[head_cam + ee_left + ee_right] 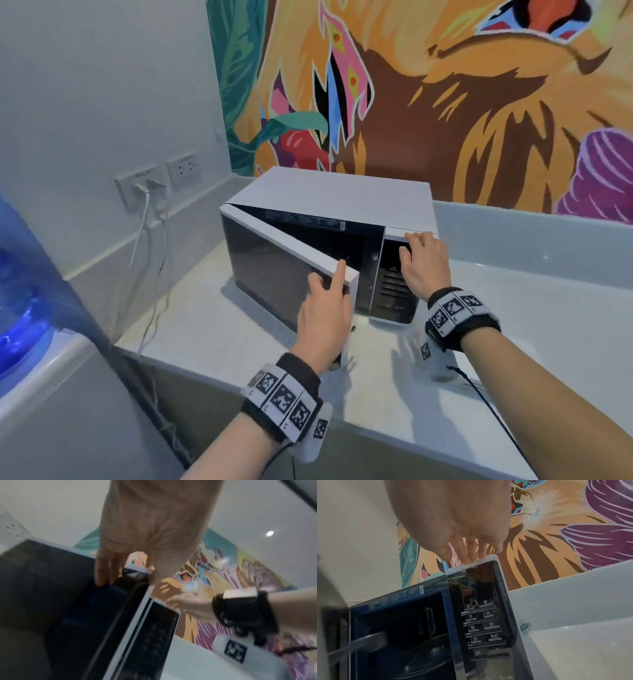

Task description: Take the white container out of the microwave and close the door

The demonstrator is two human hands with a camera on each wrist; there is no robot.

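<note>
A white microwave stands on the counter with its dark-glass door swung partly open to the left. My left hand holds the door's free edge, fingers on the dark glass and thumb on the white rim, as the left wrist view shows. My right hand rests on the top front corner above the control panel, its straight fingers lying on the top. Inside the dark cavity I see a glass turntable. No white container shows in any view.
The pale counter runs to the right of the microwave. Wall sockets with plugged cables sit at the back left. A blue water bottle on a dispenser stands at the far left. A painted mural wall rises behind.
</note>
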